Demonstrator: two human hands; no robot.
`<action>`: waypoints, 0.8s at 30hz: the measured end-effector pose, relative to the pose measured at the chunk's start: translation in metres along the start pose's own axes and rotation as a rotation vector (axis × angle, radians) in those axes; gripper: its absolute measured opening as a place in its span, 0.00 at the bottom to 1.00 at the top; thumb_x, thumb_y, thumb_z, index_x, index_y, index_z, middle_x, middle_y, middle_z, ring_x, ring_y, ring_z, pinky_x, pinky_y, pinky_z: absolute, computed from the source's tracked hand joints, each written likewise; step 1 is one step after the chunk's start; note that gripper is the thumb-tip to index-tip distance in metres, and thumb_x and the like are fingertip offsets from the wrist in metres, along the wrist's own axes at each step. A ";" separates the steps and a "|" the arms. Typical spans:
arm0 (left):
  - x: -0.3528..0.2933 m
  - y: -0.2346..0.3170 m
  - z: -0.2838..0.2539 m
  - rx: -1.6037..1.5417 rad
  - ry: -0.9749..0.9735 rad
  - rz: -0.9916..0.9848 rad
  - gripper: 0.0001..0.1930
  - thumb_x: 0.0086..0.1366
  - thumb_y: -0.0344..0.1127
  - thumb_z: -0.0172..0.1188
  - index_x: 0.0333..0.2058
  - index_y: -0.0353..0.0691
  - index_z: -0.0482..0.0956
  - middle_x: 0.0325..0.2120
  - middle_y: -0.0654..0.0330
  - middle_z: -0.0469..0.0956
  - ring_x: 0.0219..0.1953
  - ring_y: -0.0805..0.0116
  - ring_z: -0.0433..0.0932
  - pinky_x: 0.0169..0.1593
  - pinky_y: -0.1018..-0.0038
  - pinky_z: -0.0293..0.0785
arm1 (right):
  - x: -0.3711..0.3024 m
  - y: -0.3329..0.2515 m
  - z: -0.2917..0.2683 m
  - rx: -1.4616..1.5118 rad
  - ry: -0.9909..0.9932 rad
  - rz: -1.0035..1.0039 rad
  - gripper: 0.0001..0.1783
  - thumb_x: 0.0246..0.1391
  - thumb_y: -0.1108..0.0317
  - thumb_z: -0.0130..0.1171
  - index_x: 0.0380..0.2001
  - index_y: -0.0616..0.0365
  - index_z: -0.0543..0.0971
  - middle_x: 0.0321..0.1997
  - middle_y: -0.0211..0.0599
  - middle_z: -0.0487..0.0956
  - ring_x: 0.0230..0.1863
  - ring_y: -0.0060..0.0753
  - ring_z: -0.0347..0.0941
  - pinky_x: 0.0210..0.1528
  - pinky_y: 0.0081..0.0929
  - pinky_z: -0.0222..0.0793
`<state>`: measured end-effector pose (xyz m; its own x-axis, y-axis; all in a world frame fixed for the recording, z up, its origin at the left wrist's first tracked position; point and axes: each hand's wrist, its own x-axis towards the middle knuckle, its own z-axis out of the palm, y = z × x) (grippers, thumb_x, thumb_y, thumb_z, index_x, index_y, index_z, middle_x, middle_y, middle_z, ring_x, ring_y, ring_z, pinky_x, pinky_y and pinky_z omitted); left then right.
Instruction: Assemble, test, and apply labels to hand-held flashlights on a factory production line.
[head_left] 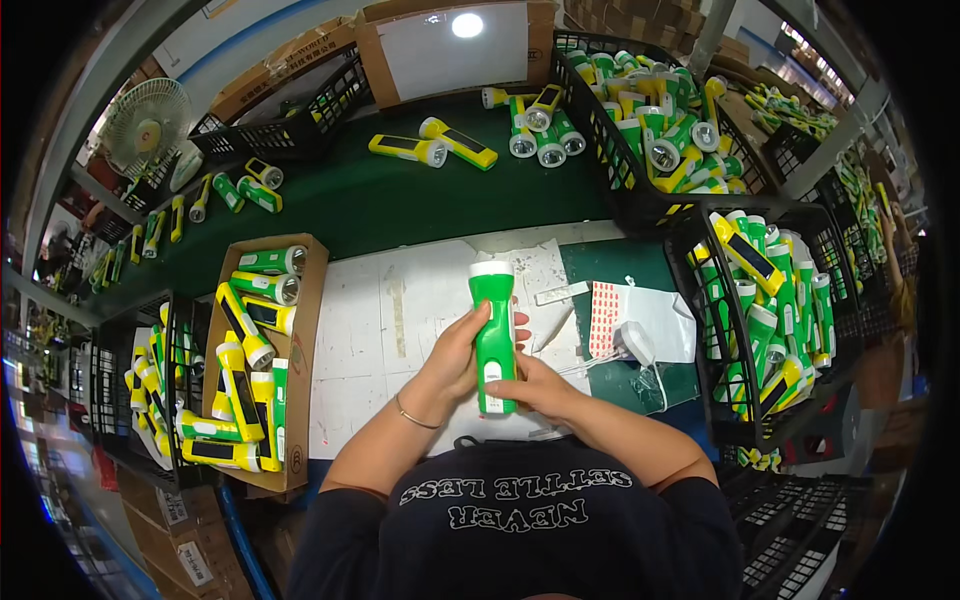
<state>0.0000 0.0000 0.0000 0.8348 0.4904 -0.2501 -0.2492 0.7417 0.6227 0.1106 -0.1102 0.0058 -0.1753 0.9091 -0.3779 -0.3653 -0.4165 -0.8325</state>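
Left hand [458, 352] and right hand [537, 388] both wrapped round one green flashlight [492, 335], over the white-covered worktop [355, 380]. Cardboard box [307, 345] at left, black crates [655, 207] at right hold more flashlights [238, 392].

Green flashlight [493, 335] is hiding part of the left hand [458, 352]; lower edge is cutting off the dark shirt [450, 560]; far-left flashlights [104, 268] are showing blurred.

Work surface [400, 200]: dark green, is stretching crosswise
Wall [215, 35]: a blue stripe [240, 37] is crossing it
Fan [147, 130]: is showing at left
Light: a bright spot [466, 25] is glowing on a white panel [450, 60]
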 end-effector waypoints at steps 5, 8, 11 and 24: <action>0.003 0.001 -0.005 -0.259 -0.044 -0.036 0.27 0.62 0.44 0.55 0.57 0.41 0.59 0.50 0.49 0.67 0.54 0.55 0.65 0.55 0.48 0.64 | -0.015 0.016 0.005 0.339 -0.139 0.151 0.12 0.50 0.64 0.56 0.37 0.54 0.70 0.27 0.30 0.74 0.16 0.14 0.60 0.13 0.13 0.47; -0.001 -0.003 0.002 -0.231 -0.140 -0.036 0.30 0.63 0.46 0.53 0.60 0.44 0.55 0.48 0.50 0.69 0.49 0.56 0.71 0.58 0.43 0.58 | -0.018 0.013 0.005 0.348 -0.111 0.107 0.11 0.50 0.64 0.53 0.35 0.57 0.69 0.27 0.36 0.74 0.16 0.17 0.61 0.14 0.15 0.49; -0.004 -0.003 0.009 -0.337 -0.094 -0.074 0.27 0.65 0.44 0.50 0.59 0.42 0.56 0.46 0.49 0.70 0.48 0.56 0.72 0.57 0.47 0.62 | -0.019 0.015 0.005 0.340 -0.101 0.097 0.10 0.51 0.65 0.53 0.35 0.57 0.70 0.27 0.36 0.74 0.17 0.18 0.62 0.15 0.15 0.50; -0.013 0.015 0.013 0.132 0.288 0.099 0.20 0.67 0.49 0.45 0.47 0.39 0.61 0.32 0.55 0.71 0.30 0.68 0.73 0.32 0.70 0.77 | -0.014 -0.019 -0.031 -0.572 0.182 -0.282 0.13 0.59 0.60 0.48 0.35 0.60 0.72 0.27 0.34 0.74 0.29 0.26 0.71 0.34 0.25 0.67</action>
<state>-0.0080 -0.0019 0.0223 0.6317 0.6802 -0.3718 -0.2407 0.6280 0.7401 0.1486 -0.1147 0.0145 0.0319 0.9903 -0.1351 0.1771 -0.1386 -0.9744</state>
